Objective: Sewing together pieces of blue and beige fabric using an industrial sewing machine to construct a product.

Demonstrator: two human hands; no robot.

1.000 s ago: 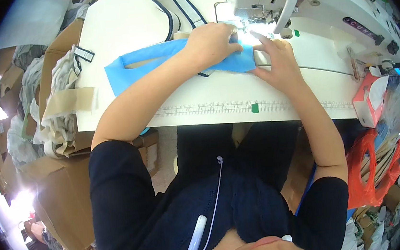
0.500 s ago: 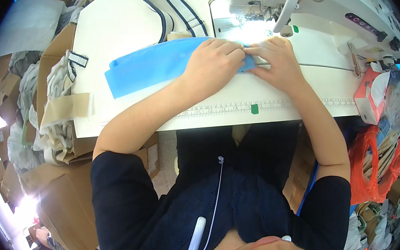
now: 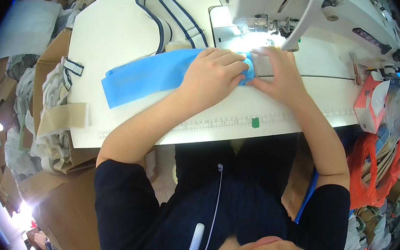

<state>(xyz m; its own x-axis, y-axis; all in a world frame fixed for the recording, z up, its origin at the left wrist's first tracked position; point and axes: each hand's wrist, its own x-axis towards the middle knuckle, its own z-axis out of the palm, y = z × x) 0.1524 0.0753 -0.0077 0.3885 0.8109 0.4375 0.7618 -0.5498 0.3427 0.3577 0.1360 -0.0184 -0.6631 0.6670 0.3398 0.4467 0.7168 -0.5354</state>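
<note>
A folded strip of blue fabric (image 3: 145, 76) lies on the white sewing table, just in front of the sewing machine (image 3: 265, 3). My left hand (image 3: 214, 78) rests over its right part, fingers curled down and closed on the folded end. At that same end is my right hand (image 3: 282, 76), with thumb and fingers spread apart; the thumb tip is close to the fabric's edge and the fingertips are blurred under the bright machine lamp. Whether the right thumb touches the fabric, I cannot tell.
A grey-and-navy strap (image 3: 170, 19) loops behind the fabric. Along the table's front edge runs a printed ruler (image 3: 200, 126). Cardboard boxes (image 3: 68, 205) with cloth stand at the left. To the right are a pink tissue box (image 3: 370, 101) and a red plastic bag (image 3: 368, 171).
The right hand's fingers have parted from the fabric's end, opening a gap between thumb and fingers. My left hand stays on the fabric. The whole view has shifted slightly.
</note>
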